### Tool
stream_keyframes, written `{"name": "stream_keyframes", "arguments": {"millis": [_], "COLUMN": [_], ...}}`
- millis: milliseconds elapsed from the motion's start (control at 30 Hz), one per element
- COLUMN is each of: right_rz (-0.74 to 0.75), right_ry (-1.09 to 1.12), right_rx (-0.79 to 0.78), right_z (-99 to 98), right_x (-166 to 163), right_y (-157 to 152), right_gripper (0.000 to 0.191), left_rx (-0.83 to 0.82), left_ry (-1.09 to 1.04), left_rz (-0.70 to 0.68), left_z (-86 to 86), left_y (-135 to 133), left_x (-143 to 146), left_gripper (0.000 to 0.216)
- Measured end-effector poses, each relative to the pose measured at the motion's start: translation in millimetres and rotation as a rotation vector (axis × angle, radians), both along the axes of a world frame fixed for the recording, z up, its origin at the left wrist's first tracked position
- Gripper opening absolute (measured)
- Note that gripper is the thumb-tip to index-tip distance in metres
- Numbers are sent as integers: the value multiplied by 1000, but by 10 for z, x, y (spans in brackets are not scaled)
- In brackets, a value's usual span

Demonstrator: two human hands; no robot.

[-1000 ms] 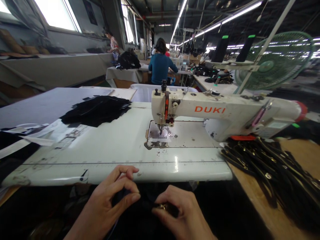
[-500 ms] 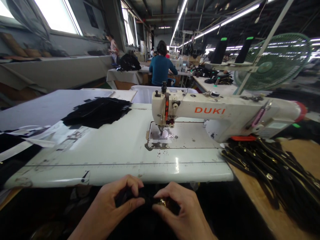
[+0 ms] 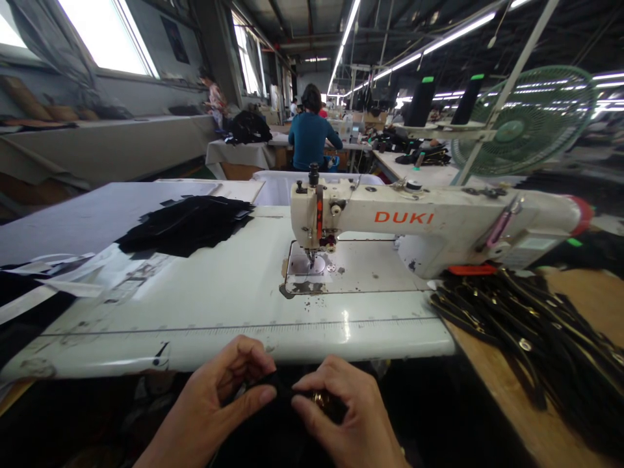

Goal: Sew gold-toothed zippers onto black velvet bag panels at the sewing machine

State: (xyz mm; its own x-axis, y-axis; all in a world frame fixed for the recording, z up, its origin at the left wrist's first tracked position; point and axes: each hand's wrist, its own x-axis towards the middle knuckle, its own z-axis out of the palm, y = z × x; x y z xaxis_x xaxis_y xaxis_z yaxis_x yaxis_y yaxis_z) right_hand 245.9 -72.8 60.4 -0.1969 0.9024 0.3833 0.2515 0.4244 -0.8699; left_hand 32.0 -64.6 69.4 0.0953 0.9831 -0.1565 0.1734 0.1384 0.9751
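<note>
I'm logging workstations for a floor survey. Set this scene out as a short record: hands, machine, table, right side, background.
Left hand: pinching dark material
Right hand: holding a gold-coloured piece, its shape unclear
Machine: white sewing machine marked DUKI, red at its right end
Table: pale green, ruler line along the front; pile of black pieces left of the machine
Right side: dark strips with gold-coloured lines, on a brown surface
Background: person in a teal top, facing away; green fan

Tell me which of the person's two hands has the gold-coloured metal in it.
The right hand: shiny gold-coloured metal shows within its grip. The left hand pinches black material, with no gold showing.
</note>
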Motion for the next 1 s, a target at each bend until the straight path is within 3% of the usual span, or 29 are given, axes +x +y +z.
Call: {"name": "stream_keyframes", "arguments": {"millis": [233, 367, 767, 1000], "right_rz": [12, 12, -25, 59], "right_ry": [-19, -22, -17, -22], "right_rx": [-2, 2, 5, 62], "right_z": [-20, -16, 13, 20], "right_x": [-9, -10, 5, 50], "right_y": [3, 12, 27, 26], "right_gripper": [11, 13, 15, 12], "left_rx": [-57, -74, 106, 235], "left_ry": [60, 70, 193, 216], "left_rz": [-160, -143, -172, -90], "left_z": [-41, -2, 38, 81], "left_y": [22, 12, 41, -22], "left_x": [-77, -46, -21, 30], "left_gripper": [32, 33, 30, 16]}}
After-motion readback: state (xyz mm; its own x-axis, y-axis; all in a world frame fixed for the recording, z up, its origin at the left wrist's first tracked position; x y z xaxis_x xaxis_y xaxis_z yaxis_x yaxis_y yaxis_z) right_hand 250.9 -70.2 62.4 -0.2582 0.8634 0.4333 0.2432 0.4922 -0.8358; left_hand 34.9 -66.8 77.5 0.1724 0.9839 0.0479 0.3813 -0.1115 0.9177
